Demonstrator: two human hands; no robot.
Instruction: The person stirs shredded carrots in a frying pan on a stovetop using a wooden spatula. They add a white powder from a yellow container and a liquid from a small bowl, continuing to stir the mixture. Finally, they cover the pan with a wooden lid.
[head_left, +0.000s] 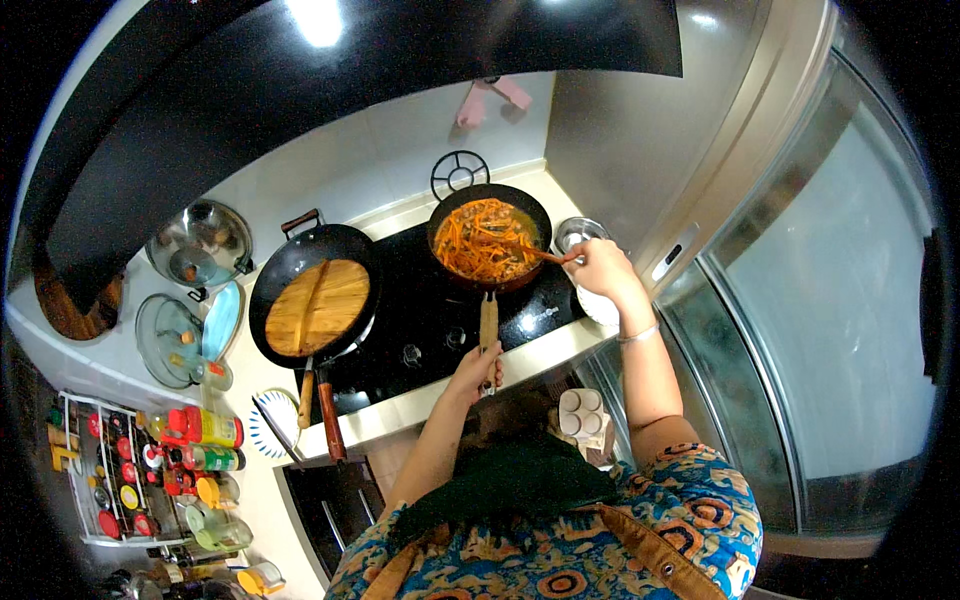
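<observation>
A dark frying pan (541, 217) stands at the right of the black hob, with carrot strips and small brown bits (480, 232) in some liquid. My left hand (478, 371) grips its wooden handle (489, 322) near the hob's front edge. Over the pan's right side, my right hand (604, 266) holds a reddish-brown wooden utensil (551, 256); its far end lies in the carrots. Below that hand, a metal bowl (577, 231) and a white dish (600, 306) are partly hidden. A wok (322, 240) on the left holds a round wooden lid (322, 307).
Glass lids (166, 337) stand by the left wall, above a rack (112, 469) of jars and bottles. A plate (271, 424) and two handles lie near the counter's front. The range hood (225, 90) hangs overhead. A sliding glass door (840, 300) is at the right.
</observation>
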